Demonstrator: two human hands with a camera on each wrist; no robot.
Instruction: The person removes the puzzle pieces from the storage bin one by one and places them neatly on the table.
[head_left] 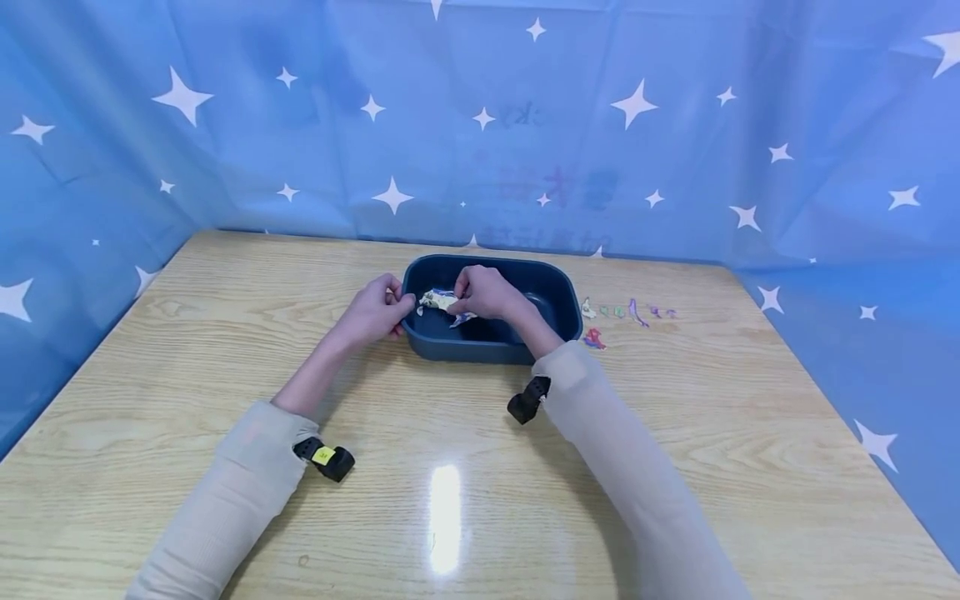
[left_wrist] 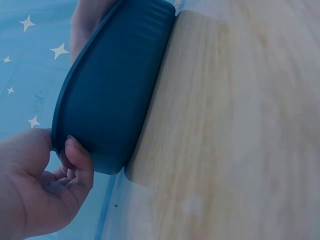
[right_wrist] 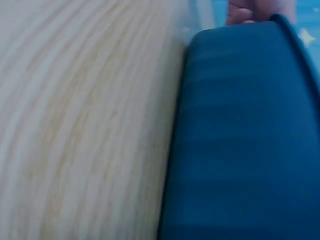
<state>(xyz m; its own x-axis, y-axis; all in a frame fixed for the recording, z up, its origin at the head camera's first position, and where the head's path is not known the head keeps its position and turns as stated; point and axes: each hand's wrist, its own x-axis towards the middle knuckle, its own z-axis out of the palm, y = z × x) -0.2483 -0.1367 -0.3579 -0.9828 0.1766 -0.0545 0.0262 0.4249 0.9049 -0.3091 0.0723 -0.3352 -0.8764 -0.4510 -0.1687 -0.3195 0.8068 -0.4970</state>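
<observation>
A dark blue plastic tub point(head_left: 491, 352) stands on the wooden table. My left hand point(head_left: 381, 308) grips its left rim, the thumb over the edge and the fingers curled against the outer wall, as the left wrist view point(left_wrist: 45, 185) also shows. My right hand point(head_left: 487, 292) reaches inside the tub. Its fingertips appear to pinch a cream patterned piece point(head_left: 433, 300) with dark and purple marks, too small to identify. Another white-and-purple piece point(head_left: 462, 319) lies just below those fingers. In the right wrist view the tub wall point(right_wrist: 240, 140) hides the right hand.
Right of the tub, small coloured pieces lie in a row: a whitish one point(head_left: 588, 309), green ones point(head_left: 618, 312), a long purple one point(head_left: 636, 312) and small purple ones point(head_left: 656, 312). A red-and-blue piece point(head_left: 594, 338) lies nearer. A blue star-patterned curtain point(head_left: 450, 150) hangs behind the table.
</observation>
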